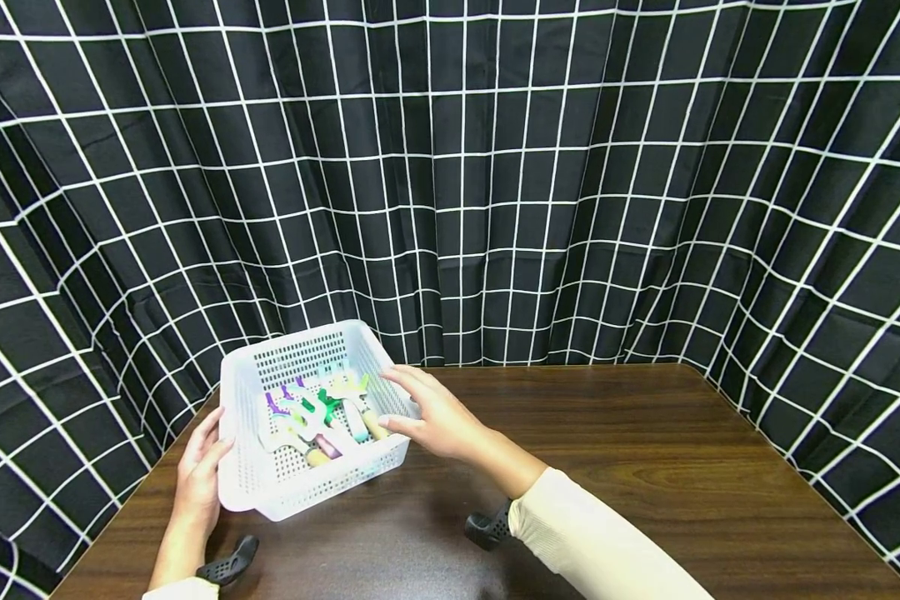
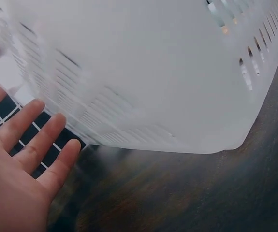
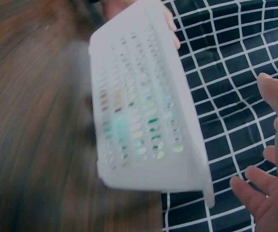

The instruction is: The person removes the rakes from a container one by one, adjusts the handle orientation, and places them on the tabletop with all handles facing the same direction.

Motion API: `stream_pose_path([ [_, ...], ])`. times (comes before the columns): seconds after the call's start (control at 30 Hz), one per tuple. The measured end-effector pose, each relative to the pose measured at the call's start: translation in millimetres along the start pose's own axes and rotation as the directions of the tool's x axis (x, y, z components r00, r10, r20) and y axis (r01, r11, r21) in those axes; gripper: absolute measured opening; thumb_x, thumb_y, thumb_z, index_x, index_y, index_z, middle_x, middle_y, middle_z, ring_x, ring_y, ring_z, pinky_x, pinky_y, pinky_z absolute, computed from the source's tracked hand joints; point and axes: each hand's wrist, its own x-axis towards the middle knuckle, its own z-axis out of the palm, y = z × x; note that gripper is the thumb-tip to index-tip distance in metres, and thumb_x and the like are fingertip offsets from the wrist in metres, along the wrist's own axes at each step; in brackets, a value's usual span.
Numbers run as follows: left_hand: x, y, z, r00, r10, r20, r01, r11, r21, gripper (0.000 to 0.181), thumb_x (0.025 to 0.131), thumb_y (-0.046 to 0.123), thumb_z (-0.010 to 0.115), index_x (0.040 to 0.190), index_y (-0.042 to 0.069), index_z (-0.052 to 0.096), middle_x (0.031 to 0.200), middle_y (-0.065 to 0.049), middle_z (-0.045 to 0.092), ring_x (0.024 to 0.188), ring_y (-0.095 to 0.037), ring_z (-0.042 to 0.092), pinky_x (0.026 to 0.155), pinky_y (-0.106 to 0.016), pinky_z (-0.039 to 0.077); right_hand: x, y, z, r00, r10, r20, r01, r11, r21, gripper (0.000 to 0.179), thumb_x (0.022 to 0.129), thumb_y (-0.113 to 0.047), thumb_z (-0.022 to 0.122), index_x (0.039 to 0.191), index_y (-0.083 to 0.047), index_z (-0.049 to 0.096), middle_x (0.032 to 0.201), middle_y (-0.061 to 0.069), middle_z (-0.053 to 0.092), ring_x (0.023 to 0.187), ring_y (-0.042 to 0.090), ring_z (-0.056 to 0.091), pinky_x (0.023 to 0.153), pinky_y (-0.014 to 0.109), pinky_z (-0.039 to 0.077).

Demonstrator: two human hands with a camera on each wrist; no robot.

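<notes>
A white plastic basket (image 1: 330, 479) with slotted walls stands left of centre in the head view. Inside lie several small, overexposed implements (image 1: 318, 421) with purple, green, yellow and pink parts; their kind cannot be made out. Beside the basket's left wall is my left hand (image 1: 198, 475), its fingers extended and spread in the left wrist view. My right hand (image 1: 442, 417) is at the right rim, thumb and fingers apart. In the right wrist view, a gap shows between those fingers and the basket's outer wall (image 3: 134, 179). Whether the basket's base fully touches the table cannot be told.
The brown wooden table (image 1: 607, 467) extends to the right and in front. A black curtain with a white grid (image 1: 510, 183) surrounds its back and sides. Black straps (image 1: 487, 527) sit at both wrists.
</notes>
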Motion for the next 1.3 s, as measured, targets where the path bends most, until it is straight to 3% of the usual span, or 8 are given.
stream_pose_path([
  [0.37, -1.9, 3.4, 0.6, 1.000, -0.026, -0.013, 0.026, 0.998, 0.060, 0.045, 0.102, 0.001, 0.044, 0.145, -0.001, 0.032, 0.118, 0.002, 0.062, 0.094, -0.008, 0.064, 0.073, -0.019, 0.051, 27.3, -18.0, 14.2, 0.992, 0.123, 0.000, -0.123, 0.989, 0.083, 0.063, 0.087, -0.020, 0.072, 0.143, -0.009, 0.046, 0.147, 0.008, 0.042, 0.134, 0.020, 0.039, 0.108, 0.037, 0.033],
  [0.8, -1.8, 3.4, -0.9, 1.000, -0.030, 0.004, 0.030, 0.997, 0.070, 0.045, 0.102, 0.002, 0.044, 0.145, -0.002, 0.030, 0.117, 0.002, 0.061, 0.094, -0.007, 0.063, 0.072, -0.019, 0.051, 39.6, -11.8, 30.3, 0.973, 0.229, 0.006, -0.228, 0.965, 0.131, 0.065, 0.085, -0.019, 0.073, 0.143, -0.007, 0.046, 0.141, 0.014, 0.048, 0.126, 0.027, 0.048, 0.103, 0.040, 0.038],
  [1.03, -3.2, 2.4, -1.2, 0.999, -0.043, -0.018, 0.045, 0.993, 0.107, 0.045, 0.102, 0.004, 0.045, 0.145, -0.001, 0.032, 0.116, 0.003, 0.061, 0.093, -0.006, 0.063, 0.071, -0.019, 0.050, 45.5, -4.9, 43.7, 0.958, 0.276, 0.082, -0.284, 0.952, 0.111, 0.069, 0.085, -0.021, 0.073, 0.145, -0.007, 0.042, 0.144, 0.014, 0.046, 0.130, 0.026, 0.044, 0.106, 0.039, 0.035],
  [1.3, -0.7, 0.2, -2.0, 0.999, -0.033, -0.001, 0.033, 0.995, 0.099, 0.047, 0.102, 0.004, 0.043, 0.146, -0.003, 0.028, 0.120, 0.000, 0.059, 0.096, -0.008, 0.061, 0.073, -0.019, 0.050, 52.7, -5.8, 49.9, 0.925, 0.340, 0.170, -0.353, 0.934, 0.049, 0.072, 0.085, -0.024, 0.074, 0.147, -0.009, 0.039, 0.143, 0.014, 0.043, 0.129, 0.024, 0.043, 0.107, 0.038, 0.033],
])
